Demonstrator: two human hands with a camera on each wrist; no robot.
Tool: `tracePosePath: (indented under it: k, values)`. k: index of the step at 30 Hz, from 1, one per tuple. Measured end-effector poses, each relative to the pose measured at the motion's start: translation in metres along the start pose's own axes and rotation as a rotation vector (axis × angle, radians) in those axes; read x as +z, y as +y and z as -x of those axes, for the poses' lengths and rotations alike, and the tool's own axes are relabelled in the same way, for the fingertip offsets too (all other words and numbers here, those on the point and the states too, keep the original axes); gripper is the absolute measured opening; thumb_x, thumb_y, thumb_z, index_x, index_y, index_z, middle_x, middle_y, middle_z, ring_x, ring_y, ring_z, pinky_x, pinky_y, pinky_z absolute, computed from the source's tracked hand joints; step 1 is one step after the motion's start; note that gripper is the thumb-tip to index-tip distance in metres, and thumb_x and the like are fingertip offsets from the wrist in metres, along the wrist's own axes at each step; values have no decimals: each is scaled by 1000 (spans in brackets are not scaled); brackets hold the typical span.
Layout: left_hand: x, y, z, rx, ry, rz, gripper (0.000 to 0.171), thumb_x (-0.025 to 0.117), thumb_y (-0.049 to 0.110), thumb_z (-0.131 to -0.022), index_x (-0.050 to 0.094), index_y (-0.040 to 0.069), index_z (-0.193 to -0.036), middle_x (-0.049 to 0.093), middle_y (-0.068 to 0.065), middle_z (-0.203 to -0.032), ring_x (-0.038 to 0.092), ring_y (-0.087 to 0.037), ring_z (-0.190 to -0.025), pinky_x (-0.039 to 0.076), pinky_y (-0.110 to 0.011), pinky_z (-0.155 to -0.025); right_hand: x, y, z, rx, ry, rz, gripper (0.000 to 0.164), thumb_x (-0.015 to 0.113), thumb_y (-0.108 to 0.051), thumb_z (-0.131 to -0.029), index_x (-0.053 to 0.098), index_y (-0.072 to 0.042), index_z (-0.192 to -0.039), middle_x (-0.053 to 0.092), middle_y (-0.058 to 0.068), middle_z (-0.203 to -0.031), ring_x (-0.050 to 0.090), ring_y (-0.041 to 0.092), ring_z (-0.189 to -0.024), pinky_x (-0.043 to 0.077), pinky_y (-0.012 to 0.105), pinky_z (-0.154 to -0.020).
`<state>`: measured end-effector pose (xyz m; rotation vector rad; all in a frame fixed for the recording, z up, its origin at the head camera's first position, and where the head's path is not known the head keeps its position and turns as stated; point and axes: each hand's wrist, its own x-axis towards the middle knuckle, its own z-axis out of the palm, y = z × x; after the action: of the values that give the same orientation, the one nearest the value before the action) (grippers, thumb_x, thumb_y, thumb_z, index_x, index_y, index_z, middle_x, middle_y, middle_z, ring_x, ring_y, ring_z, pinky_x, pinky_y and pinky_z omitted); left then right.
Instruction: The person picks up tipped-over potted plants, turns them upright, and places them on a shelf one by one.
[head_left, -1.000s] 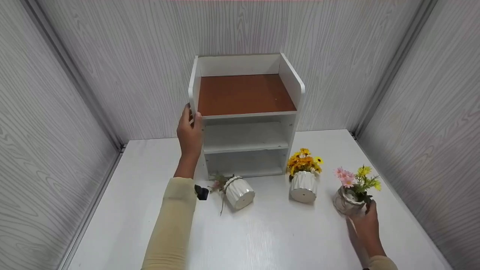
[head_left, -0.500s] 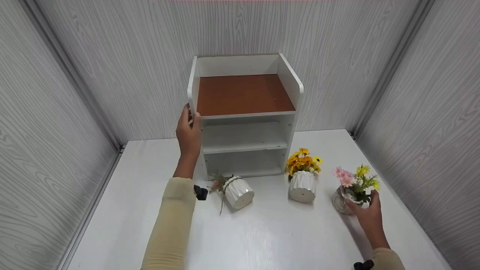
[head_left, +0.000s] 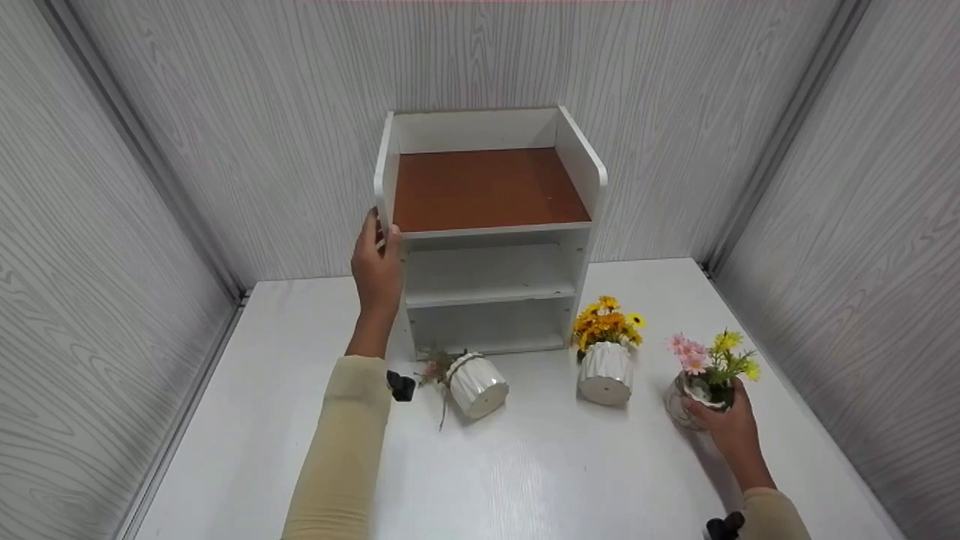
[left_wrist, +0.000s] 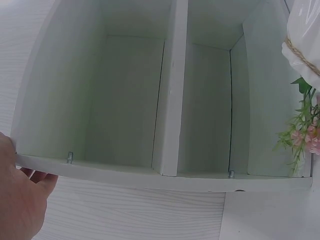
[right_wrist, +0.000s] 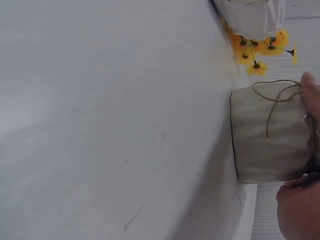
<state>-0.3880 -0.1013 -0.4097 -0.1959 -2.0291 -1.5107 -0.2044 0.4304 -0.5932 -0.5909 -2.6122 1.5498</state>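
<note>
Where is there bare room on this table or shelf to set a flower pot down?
The brown top tier of the white three-tier shelf is bare, as are both white tiers beneath. The white table is free left of the left hand's sleeve and along the near edge. It is crowded before the shelf, where three white ribbed flower pots sit.

It looked like a staged recording booth: grey wood-grain wall panels (head_left: 225,112) closed in a bare white table (head_left: 562,480) on three sides, with metal strips in the corners.
</note>
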Motion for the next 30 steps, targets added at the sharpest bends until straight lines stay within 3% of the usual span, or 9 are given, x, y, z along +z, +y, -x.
tracePosePath:
  k: [10,24,30]
  values:
    - [-1,-1,0,10,15,2,60,49,40,-106,36,10,-156,52,-13,-147,54,-25,-133,49,-40,-107,7,1,-5,-48,60,-47,120,76,-52,-86,-5,-8,-162,14,28,-165,20,45,-151,27,59,-119]
    - [1,-1,-2,4,19,9,59,49,39,-107,35,14,-158,51,-10,-149,53,-21,-134,49,-37,-107,12,2,-2,-59,131,-65,116,78,-50,-85,5,-4,-162,24,28,-161,31,44,-146,37,55,-114]
    - [2,2,-3,3,25,11,58,49,37,-107,36,13,-157,52,-10,-148,55,-21,-133,49,-38,-107,13,2,-1,-18,140,-109,118,78,-51,-85,2,-4,-162,20,28,-163,29,43,-147,37,54,-114]
